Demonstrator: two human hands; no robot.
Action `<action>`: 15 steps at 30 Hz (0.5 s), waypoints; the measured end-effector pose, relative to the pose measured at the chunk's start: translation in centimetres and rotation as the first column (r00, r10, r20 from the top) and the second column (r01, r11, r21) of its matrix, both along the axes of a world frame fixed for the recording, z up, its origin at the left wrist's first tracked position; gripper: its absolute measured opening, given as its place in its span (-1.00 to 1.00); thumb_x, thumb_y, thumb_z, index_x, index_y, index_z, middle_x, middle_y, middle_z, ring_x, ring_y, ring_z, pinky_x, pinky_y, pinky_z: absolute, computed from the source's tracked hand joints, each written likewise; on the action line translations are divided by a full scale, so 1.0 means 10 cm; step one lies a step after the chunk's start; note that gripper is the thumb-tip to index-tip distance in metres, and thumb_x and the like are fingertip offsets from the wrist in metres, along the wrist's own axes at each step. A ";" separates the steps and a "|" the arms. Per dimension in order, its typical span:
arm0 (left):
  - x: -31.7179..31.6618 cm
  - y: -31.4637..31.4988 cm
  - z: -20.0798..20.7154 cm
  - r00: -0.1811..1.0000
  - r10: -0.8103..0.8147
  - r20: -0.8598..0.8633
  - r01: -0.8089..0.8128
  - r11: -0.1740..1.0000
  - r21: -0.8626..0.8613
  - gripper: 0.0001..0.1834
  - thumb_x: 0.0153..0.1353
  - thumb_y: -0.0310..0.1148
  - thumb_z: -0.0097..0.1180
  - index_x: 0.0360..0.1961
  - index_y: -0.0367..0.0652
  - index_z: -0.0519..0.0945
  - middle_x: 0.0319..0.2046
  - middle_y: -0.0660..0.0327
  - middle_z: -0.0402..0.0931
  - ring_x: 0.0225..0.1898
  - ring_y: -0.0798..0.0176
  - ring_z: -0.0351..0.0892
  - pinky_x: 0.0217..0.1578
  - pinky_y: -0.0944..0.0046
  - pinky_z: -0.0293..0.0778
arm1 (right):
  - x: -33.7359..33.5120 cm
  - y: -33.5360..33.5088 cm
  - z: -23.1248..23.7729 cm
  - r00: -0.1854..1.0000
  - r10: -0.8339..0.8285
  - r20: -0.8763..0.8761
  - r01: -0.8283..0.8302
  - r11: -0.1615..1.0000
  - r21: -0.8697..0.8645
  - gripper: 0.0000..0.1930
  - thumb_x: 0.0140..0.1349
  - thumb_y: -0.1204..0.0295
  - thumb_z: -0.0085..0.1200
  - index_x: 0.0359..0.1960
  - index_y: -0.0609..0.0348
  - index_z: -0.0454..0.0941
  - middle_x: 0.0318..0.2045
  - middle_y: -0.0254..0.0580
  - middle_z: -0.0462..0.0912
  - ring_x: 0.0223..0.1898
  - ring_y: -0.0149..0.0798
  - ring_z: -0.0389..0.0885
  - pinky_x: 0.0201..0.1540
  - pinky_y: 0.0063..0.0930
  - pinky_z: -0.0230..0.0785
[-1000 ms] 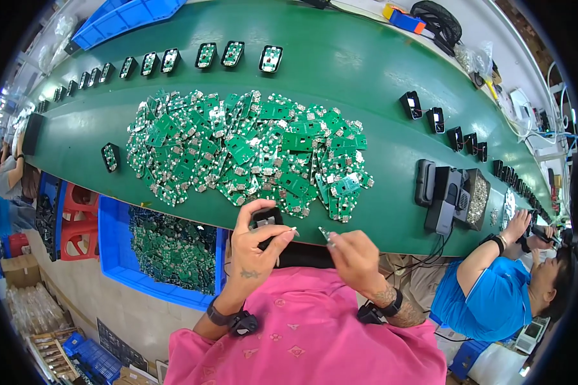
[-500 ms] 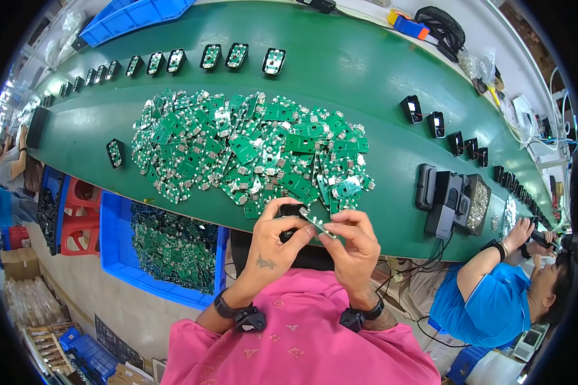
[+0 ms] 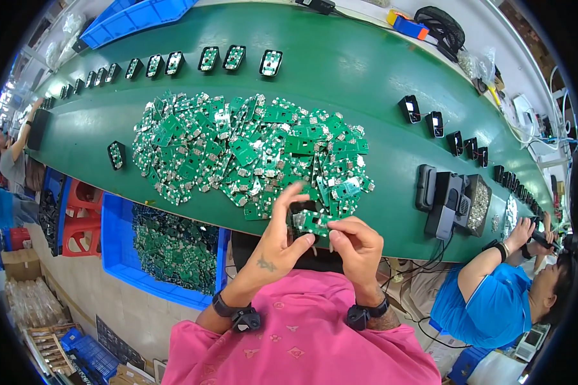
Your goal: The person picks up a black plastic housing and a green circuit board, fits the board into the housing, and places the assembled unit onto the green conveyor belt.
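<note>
— both hands have closed in since a moment ago; the right hand (image 3: 356, 247), which was apart at the bench edge, now meets the left hand (image 3: 277, 239) over one board.

— what are they holding?

— a small green circuit board (image 3: 313, 221), pinched between the right thumb and forefinger at its near edge. the left hand holds a small black casing (image 3: 300, 210) just behind it, fingers curled round it with the index finger raised. board and casing touch, or nearly so; i cannot tell which.

— and where is that?

— just above the near edge of the green bench (image 3: 379, 83), in front of the big heap of green boards (image 3: 250, 151).

— anything else around?

— a row of black casings with boards in them (image 3: 234, 58) along the far side, one lone casing (image 3: 116, 154) left of the heap, more black casings (image 3: 453, 135) to the right. a blue bin of boards (image 3: 173, 247) sits below the bench on the left. a person in a blue shirt (image 3: 494, 308) works at the right, well apart.
</note>
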State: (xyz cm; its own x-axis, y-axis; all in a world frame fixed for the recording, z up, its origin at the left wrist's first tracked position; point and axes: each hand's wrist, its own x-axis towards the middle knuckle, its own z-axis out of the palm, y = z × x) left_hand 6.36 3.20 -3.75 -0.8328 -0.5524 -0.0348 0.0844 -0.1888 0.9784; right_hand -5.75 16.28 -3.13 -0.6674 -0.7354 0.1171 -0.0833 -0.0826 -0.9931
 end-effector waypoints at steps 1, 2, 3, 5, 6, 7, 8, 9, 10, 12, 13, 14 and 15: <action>-0.01 0.03 0.13 0.999 0.022 -0.027 -0.013 0.961 0.275 -0.11 0.15 -0.61 0.16 0.47 -0.17 0.00 0.33 0.07 0.12 0.25 0.27 0.25 0.28 0.24 0.24 | -0.01 0.01 0.00 0.996 0.027 0.088 -0.028 1.000 0.006 -0.81 0.22 0.72 0.11 -0.15 0.35 0.64 -0.33 -0.22 0.60 -0.43 -0.49 0.49 -0.43 -0.63 0.33; 0.00 0.01 0.09 0.999 0.020 -0.027 -0.012 0.961 0.275 -0.11 0.15 -0.61 0.16 0.47 -0.17 0.00 0.33 0.07 0.12 0.25 0.27 0.25 0.28 0.24 0.24 | -0.02 0.02 0.00 0.983 0.054 0.175 -0.056 0.998 0.009 -0.83 0.25 0.72 0.09 -0.15 0.35 0.63 -0.34 -0.24 0.58 -0.43 -0.51 0.48 -0.43 -0.65 0.32; 0.02 -0.03 0.01 1.000 0.001 -0.006 0.000 0.993 0.117 -0.10 0.14 -0.60 0.18 0.47 -0.18 0.01 0.35 0.08 0.11 0.28 0.26 0.23 0.30 0.23 0.22 | -0.03 0.03 0.01 0.983 0.053 0.175 -0.055 0.998 0.009 -0.83 0.25 0.72 0.09 -0.15 0.35 0.63 -0.34 -0.24 0.58 -0.43 -0.51 0.48 -0.43 -0.65 0.32; 0.01 -0.02 0.13 0.999 -0.040 -0.035 0.047 0.974 0.221 -0.11 0.14 -0.57 0.23 0.45 -0.19 0.05 0.34 0.09 0.16 0.29 0.25 0.26 0.28 0.22 0.27 | -0.06 0.04 -0.01 0.979 0.095 0.182 -0.105 0.994 0.045 -0.84 0.28 0.69 0.09 -0.14 0.33 0.63 -0.31 -0.26 0.59 -0.33 -0.49 0.53 -0.28 -0.61 0.40; 0.01 -0.03 0.16 0.998 -0.043 -0.036 0.050 0.974 0.221 -0.11 0.14 -0.57 0.23 0.45 -0.19 0.05 0.34 0.09 0.16 0.29 0.25 0.26 0.28 0.22 0.27 | -0.06 0.03 -0.01 0.979 0.093 0.182 -0.102 0.994 0.045 -0.84 0.28 0.69 0.09 -0.14 0.33 0.63 -0.31 -0.26 0.59 -0.33 -0.49 0.53 -0.28 -0.61 0.40; 0.02 -0.04 0.17 0.996 -0.069 -0.054 0.079 0.971 0.228 -0.14 0.16 -0.56 0.22 0.45 -0.19 0.07 0.31 0.09 0.21 0.26 0.26 0.31 0.26 0.22 0.30 | -0.05 0.01 0.00 0.985 0.073 0.155 -0.080 0.996 0.038 -0.85 0.28 0.68 0.09 -0.14 0.32 0.63 -0.31 -0.25 0.59 -0.32 -0.48 0.53 -0.28 -0.61 0.39; 0.02 -0.05 0.18 0.993 -0.095 -0.072 0.110 0.966 0.234 -0.17 0.18 -0.56 0.21 0.44 -0.19 0.08 0.27 0.09 0.26 0.23 0.27 0.36 0.24 0.23 0.33 | -0.05 -0.01 0.00 0.990 0.053 0.129 -0.058 0.998 0.030 -0.86 0.29 0.67 0.09 -0.15 0.31 0.62 -0.31 -0.24 0.58 -0.31 -0.47 0.52 -0.27 -0.61 0.38; 0.02 -0.06 0.16 0.993 -0.096 -0.071 0.110 0.966 0.233 -0.17 0.18 -0.56 0.21 0.44 -0.19 0.08 0.27 0.09 0.26 0.23 0.27 0.36 0.24 0.23 0.33 | -0.06 -0.01 -0.01 0.990 0.053 0.130 -0.057 0.998 0.029 -0.86 0.29 0.67 0.09 -0.15 0.31 0.62 -0.31 -0.24 0.58 -0.31 -0.47 0.52 -0.27 -0.61 0.38; 0.02 -0.06 0.14 0.993 -0.119 -0.024 0.122 0.960 0.251 -0.21 0.22 -0.58 0.15 0.44 -0.17 0.08 0.18 0.13 0.32 0.17 0.32 0.38 0.19 0.27 0.37 | -0.07 -0.02 -0.02 0.994 0.077 0.074 -0.081 0.996 0.047 -0.86 0.27 0.66 0.12 -0.16 0.28 0.63 -0.29 -0.23 0.58 -0.30 -0.44 0.53 -0.25 -0.60 0.38; 0.01 -0.06 0.13 0.989 -0.143 0.022 0.132 0.954 0.269 -0.24 0.26 -0.61 0.09 0.44 -0.15 0.07 0.09 0.18 0.38 0.12 0.37 0.40 0.14 0.30 0.40 | -0.10 -0.04 -0.03 0.995 0.103 0.019 -0.104 0.992 0.065 -0.86 0.25 0.65 0.14 -0.17 0.25 0.64 -0.26 -0.22 0.58 -0.28 -0.41 0.54 -0.24 -0.59 0.39; 0.00 -0.03 0.13 0.993 -0.112 0.037 0.098 0.957 0.272 -0.27 0.29 -0.60 0.08 0.44 -0.14 0.08 0.05 0.18 0.41 0.05 0.39 0.44 0.05 0.33 0.44 | -0.12 -0.05 -0.03 0.987 0.115 -0.110 -0.107 0.992 0.073 -0.84 0.21 0.63 0.19 -0.18 0.20 0.66 -0.19 -0.20 0.57 -0.20 -0.36 0.54 -0.19 -0.55 0.39; 0.00 -0.02 0.13 0.995 -0.081 0.052 0.064 0.960 0.274 -0.30 0.32 -0.58 0.06 0.43 -0.13 0.09 0.00 0.18 0.43 -0.03 0.42 0.49 -0.05 0.36 0.49 | -0.14 -0.06 -0.03 0.963 0.126 -0.238 -0.110 0.991 0.081 -0.82 0.17 0.60 0.23 -0.18 0.14 0.68 -0.13 -0.18 0.57 -0.12 -0.30 0.54 -0.15 -0.50 0.40; 0.00 -0.02 0.14 0.995 -0.081 0.051 0.064 0.959 0.275 -0.30 0.32 -0.58 0.06 0.43 -0.13 0.09 0.00 0.18 0.43 -0.03 0.42 0.49 -0.05 0.36 0.49 | -0.13 -0.08 0.00 0.963 0.126 -0.238 -0.109 0.991 0.081 -0.82 0.17 0.60 0.23 -0.18 0.14 0.68 -0.13 -0.18 0.57 -0.12 -0.30 0.54 -0.15 -0.50 0.40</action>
